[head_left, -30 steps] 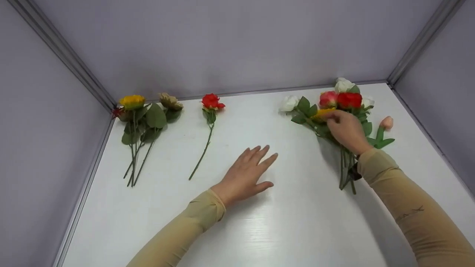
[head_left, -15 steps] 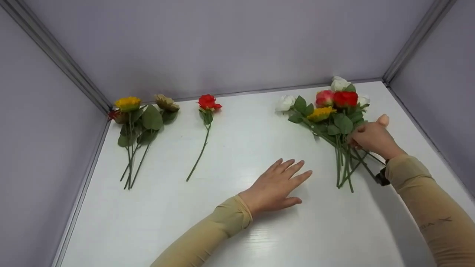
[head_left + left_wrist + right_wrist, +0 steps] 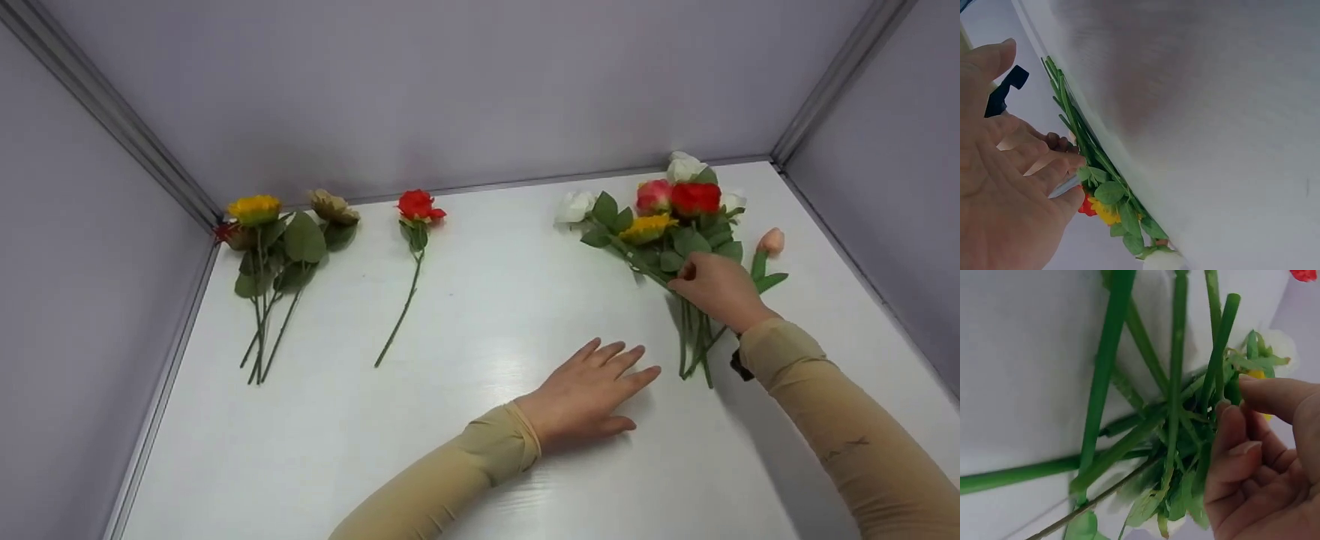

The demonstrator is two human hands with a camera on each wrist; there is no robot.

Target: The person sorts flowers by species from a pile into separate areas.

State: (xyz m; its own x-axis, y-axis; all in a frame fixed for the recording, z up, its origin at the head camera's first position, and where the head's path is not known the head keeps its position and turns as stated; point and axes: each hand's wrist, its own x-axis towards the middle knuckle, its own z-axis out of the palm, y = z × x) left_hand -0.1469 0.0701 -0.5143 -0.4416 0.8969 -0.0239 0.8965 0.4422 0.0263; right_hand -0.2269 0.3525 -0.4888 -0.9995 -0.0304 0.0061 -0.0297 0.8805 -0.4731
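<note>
My left hand (image 3: 581, 397) is spread palm-down low over the white table (image 3: 480, 315), holding nothing. In the left wrist view its palm (image 3: 1010, 169) fills the left side. My right hand (image 3: 720, 289) is over the upper stems of a bunch of artificial flowers, fingers curled. In the right wrist view its thumb (image 3: 1275, 394) and forefinger stand apart right beside green stems (image 3: 1176, 371); I cannot tell whether a stem is pinched. The bunch has a red flower (image 3: 696, 199), a pink one (image 3: 654, 196), a yellow one (image 3: 649, 228) and white roses (image 3: 576, 207).
A peach tulip (image 3: 771, 241) lies right of the bunch. One red flower (image 3: 418, 205) lies alone at centre left. Farther left is a group with a yellow flower (image 3: 255, 210) and a tan flower (image 3: 334, 207). Grey walls (image 3: 480, 90) enclose the table's back and sides.
My right hand went from the yellow flower right towards the tulip, then back left over the stems. My left hand slid right and nearer me. The flowers look unmoved.
</note>
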